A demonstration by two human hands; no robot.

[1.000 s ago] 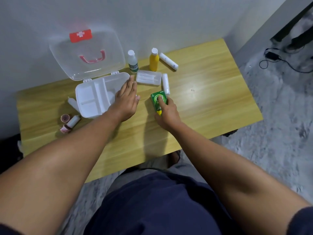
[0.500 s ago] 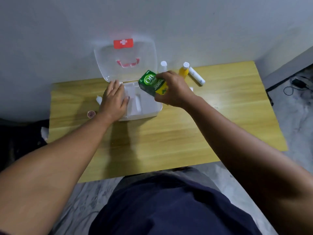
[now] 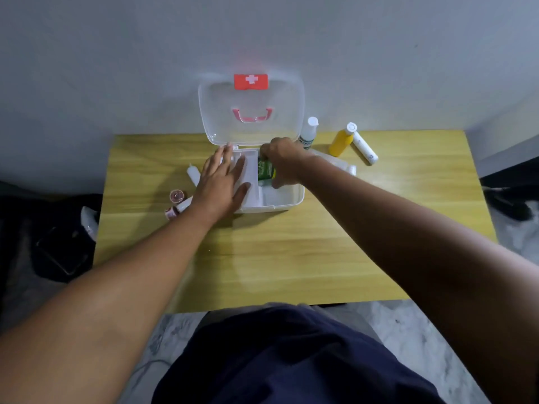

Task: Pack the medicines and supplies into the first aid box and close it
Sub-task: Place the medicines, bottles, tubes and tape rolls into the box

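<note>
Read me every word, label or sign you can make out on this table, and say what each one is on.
White cross sign, no words: on the red latch of the first aid box lid.
Green box under the right hand: print blurred, unreadable.
Clear bottle label: too small to read.
White tube: marking illegible.

You have one view only, from the camera on your head, facing forward and steeply down over your lap. The table (image 3: pixel 291 258) fills the middle, close at arm's reach; the wall (image 3: pixel 116 53) is at twelve o'clock.
</note>
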